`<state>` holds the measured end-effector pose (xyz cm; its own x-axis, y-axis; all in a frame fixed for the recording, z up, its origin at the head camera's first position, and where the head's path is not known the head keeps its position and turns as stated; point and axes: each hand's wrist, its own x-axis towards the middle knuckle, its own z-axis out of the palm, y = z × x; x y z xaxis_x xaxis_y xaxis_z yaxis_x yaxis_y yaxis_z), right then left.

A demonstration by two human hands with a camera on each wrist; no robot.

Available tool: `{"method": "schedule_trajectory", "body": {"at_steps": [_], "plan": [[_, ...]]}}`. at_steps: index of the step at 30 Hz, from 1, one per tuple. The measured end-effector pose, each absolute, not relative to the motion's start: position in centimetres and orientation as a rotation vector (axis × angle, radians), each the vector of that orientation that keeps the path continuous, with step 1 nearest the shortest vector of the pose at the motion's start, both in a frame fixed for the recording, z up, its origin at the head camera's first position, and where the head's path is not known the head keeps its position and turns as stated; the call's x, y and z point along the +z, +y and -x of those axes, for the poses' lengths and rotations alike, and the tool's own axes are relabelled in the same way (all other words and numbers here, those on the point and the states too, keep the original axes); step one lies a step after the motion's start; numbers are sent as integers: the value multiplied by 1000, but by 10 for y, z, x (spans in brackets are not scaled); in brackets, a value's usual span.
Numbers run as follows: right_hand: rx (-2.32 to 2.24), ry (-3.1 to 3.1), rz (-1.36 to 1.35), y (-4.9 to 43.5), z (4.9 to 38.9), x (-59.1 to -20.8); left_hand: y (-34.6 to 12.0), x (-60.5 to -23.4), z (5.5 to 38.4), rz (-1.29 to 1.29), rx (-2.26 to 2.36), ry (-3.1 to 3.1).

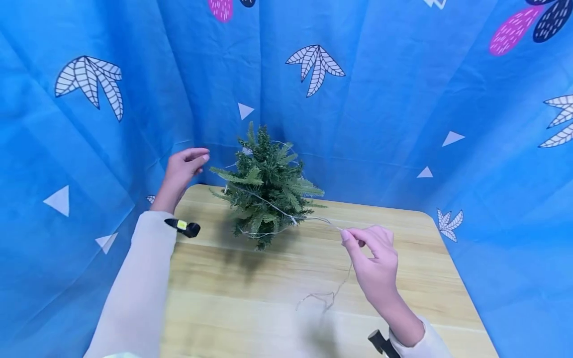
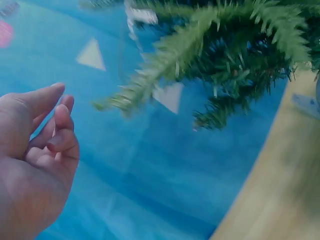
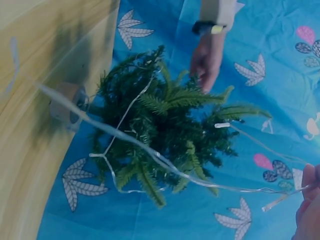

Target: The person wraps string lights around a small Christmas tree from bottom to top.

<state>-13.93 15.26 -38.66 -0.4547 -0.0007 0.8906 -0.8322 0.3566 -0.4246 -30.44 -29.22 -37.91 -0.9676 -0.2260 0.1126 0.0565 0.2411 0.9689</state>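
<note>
Tree (image 1: 268, 181): light string (image 1: 293, 219) looped around it; right of it, my right hand (image 1: 378, 256), pinching string; left, my left hand (image 1: 182, 170), loosely curled, empty; hazard: tugging (if string snags) could topple tree.

Tree (image 1: 268, 181): dark to lighter green. Light string (image 3: 120, 135): clear to whitish. Table (image 1: 233, 303): pale yellow, wood-grained. Curtain (image 1: 380, 129): blue, printed with white dark-lined leaves (image 1: 317, 67), pale triangles (image 1: 60, 201), pink and black petals (image 1: 515, 30) dashed white. Left sleeve (image 1: 139, 278): off-white. Left wrist strap (image 1: 172, 223): black, yellow patch (image 1: 181, 225)
</note>
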Motion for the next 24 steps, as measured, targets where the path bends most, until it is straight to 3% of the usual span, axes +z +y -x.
{"method": "schedule_trajectory", "body": {"at_steps": [6, 13, 18, 24], "plan": [[1199, -1849, -693, 154, 147, -387, -263, -363, 239, -184, -1631, -2102], [1203, -1869, -685, 147, 157, -386, -180, -361, 174, 175, -1538, -2142], [1219, -1878, -707, 140, 160, -386, -115, -370, 157, 420, -1493, -2262], [1204, -1926, -729, 139, 160, -385, -67, -374, 159, 620, -1423, -2380]]}}
